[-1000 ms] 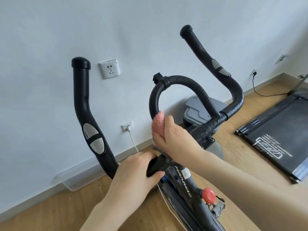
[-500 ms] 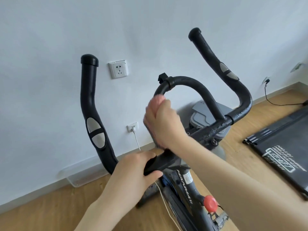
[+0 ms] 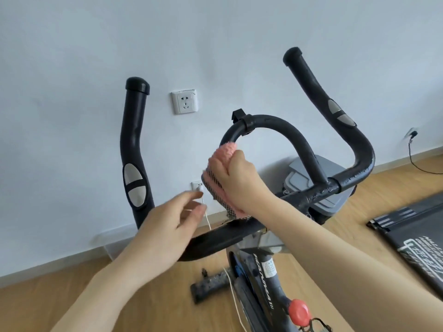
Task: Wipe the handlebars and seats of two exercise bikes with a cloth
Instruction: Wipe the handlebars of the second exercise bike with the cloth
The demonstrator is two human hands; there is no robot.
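Cloth point(image 3: 221, 180), pink with a grey checked edge, sits wrapped round the left leg of the bike's centre loop point(image 3: 268, 125), and your right hand point(image 3: 239, 178) grips it there, fingers curled round cloth and tube together. Your left hand point(image 3: 167, 224) hangs just beside it with fingers loosely spread, holding nothing, in front of the low crossbar point(image 3: 223, 238); you can't tell from here whether the palm touches that bar. Handlebars point(image 3: 134, 149) rise on both sides, the left horn upright near the wall, the right horn point(image 3: 321, 101) tilted away, each with a silver pad. Below you the bike frame point(image 3: 266, 279) runs down to a red knob point(image 3: 298, 310). A white socket point(image 3: 184, 101) is on the wall between the left horn and the loop, and a white cable point(image 3: 231, 283) hangs down past the frame. A black treadmill point(image 3: 412, 236) lies on the wooden floor point(image 3: 72, 295) at your right, well apart from the bike.
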